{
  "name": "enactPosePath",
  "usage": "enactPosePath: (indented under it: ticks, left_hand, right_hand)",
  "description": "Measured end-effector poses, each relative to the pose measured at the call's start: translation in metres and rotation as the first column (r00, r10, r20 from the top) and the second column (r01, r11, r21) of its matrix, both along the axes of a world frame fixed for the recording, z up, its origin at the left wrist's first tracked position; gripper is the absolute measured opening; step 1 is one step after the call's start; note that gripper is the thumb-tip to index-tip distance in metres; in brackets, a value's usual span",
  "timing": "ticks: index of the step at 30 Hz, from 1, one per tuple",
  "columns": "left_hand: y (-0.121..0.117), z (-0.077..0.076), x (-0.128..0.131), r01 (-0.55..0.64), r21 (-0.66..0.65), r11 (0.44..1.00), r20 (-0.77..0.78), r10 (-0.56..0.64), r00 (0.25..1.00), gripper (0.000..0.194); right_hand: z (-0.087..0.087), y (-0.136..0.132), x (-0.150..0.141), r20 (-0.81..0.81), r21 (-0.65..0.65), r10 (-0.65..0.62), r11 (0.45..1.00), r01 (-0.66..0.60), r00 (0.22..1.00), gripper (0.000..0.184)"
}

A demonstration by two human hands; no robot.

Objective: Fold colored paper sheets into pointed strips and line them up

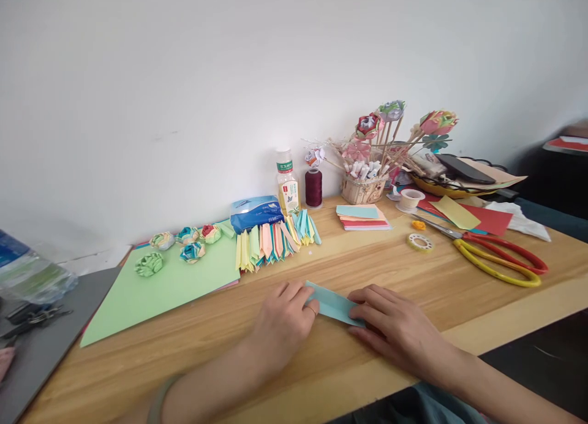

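Note:
A light blue paper strip [331, 302] lies flat on the wooden table [413, 289] near its front edge. My left hand [282, 323] rests on the strip's left end, fingers curled and pressed down on it. My right hand [390, 326] lies on the strip's right end, fingers stretched flat and pressing it to the table. A row of folded coloured paper pieces [275, 240] stands just beyond my hands.
A green sheet [169, 286] with several paper roses [184, 243] lies at left. A tissue pack [255, 211], a bottle [288, 185], a thread spool [313, 187], a paper stack [362, 217], tape rolls [419, 242], scissors [498, 258] and a basket of paper flowers [367, 185] stand behind.

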State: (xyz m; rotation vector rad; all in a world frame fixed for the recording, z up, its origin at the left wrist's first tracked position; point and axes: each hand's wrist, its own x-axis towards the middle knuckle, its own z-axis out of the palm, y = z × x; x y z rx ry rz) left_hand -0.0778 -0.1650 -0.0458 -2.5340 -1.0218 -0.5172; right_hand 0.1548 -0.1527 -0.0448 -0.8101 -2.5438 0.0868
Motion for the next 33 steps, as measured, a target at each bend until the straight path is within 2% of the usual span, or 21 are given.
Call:
enactPosePath:
  ticks: [3, 6, 9, 11, 13, 16, 19, 21, 23, 27, 33]
  left_hand:
    - [-0.001, 0.001, 0.002, 0.038, 0.022, 0.999, 0.041, -0.039, 0.998, 0.024]
    - [-0.005, 0.001, 0.005, 0.062, -0.019, 0.998, 0.052, -0.061, 0.997, 0.025]
    - [-0.006, -0.004, 0.006, 0.089, -0.081, 0.993, 0.091, -0.082, 0.992, 0.022]
    - [-0.003, -0.007, 0.004, 0.13, -0.152, 0.98, 0.139, -0.109, 0.984, 0.026]
    - [0.001, -0.009, 0.0, 0.175, -0.235, 0.956, 0.183, -0.133, 0.974, 0.029]
    - [0.005, -0.007, -0.003, 0.224, -0.303, 0.926, 0.236, -0.155, 0.959, 0.034]
    - [0.006, -0.003, -0.001, 0.204, -0.229, 0.952, 0.233, -0.15, 0.961, 0.031]
    - [0.005, -0.003, 0.001, 0.205, -0.137, 0.969, 0.186, -0.178, 0.966, 0.024]
    - [0.005, -0.005, 0.004, 0.22, -0.037, 0.975, 0.134, -0.213, 0.968, 0.017]
    - [0.005, -0.01, 0.005, 0.205, 0.125, 0.971, 0.061, -0.213, 0.975, 0.017]
    - [0.0, -0.011, 0.003, 0.253, 0.096, 0.963, -0.035, -0.251, 0.967, 0.016]
  right_hand:
    - [0.004, -0.007, -0.003, -0.008, -0.2, -0.036, 0.979, 0.034, 0.999, 0.017]
    - [0.008, -0.015, -0.007, -0.013, -0.374, -0.055, 0.926, 0.047, 0.998, 0.025]
    - [0.013, -0.019, -0.011, -0.057, -0.467, -0.028, 0.884, -0.002, 0.998, 0.039]
    - [0.014, -0.018, -0.012, -0.075, -0.481, 0.01, 0.875, -0.045, 0.997, 0.047]
    - [0.014, -0.014, -0.012, -0.059, -0.422, 0.059, 0.903, -0.079, 0.997, 0.041]
    - [0.011, -0.01, -0.011, 0.01, -0.161, 0.108, 0.981, -0.105, 0.994, 0.026]
    - [0.008, -0.009, -0.011, 0.108, 0.11, 0.069, 0.991, -0.081, 0.992, 0.029]
    - [0.007, -0.009, -0.012, 0.151, 0.215, 0.007, 0.976, -0.04, 0.989, 0.03]
    - [0.006, -0.008, -0.012, 0.158, 0.244, -0.031, 0.97, -0.008, 0.987, 0.03]
    - [0.004, -0.005, -0.013, 0.141, 0.175, -0.03, 0.985, 0.005, 0.99, 0.027]
    - [0.002, -0.007, -0.013, 0.092, 0.113, -0.006, 0.994, -0.004, 0.996, 0.023]
